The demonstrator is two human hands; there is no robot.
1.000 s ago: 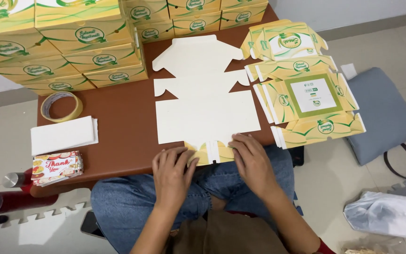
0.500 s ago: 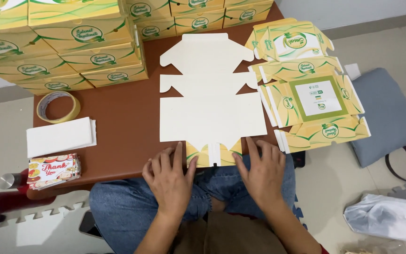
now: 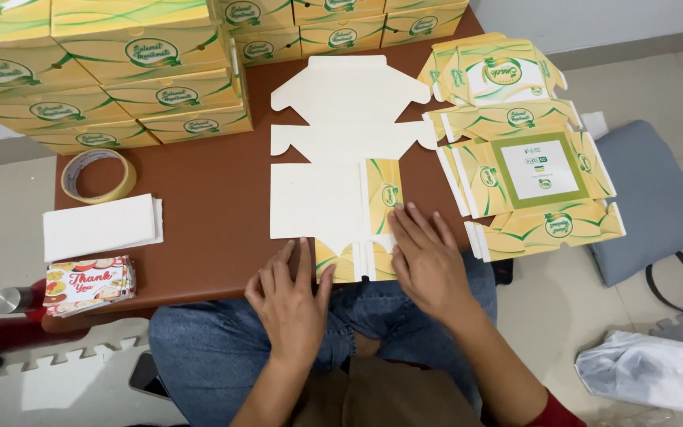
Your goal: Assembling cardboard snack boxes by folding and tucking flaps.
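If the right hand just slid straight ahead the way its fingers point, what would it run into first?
The right hand points up and slightly left along the folded-over yellow side flap of the flat cream cardboard box blank. It would likely ride over that flap first.

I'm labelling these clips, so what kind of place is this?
Probably a home or small shop packing spot: folded boxes stacked on a low brown table, flat box blanks beside it, and tape.

Yellow-green boxes (image 3: 144, 79) stacked; flat cartons (image 3: 527, 166) right.
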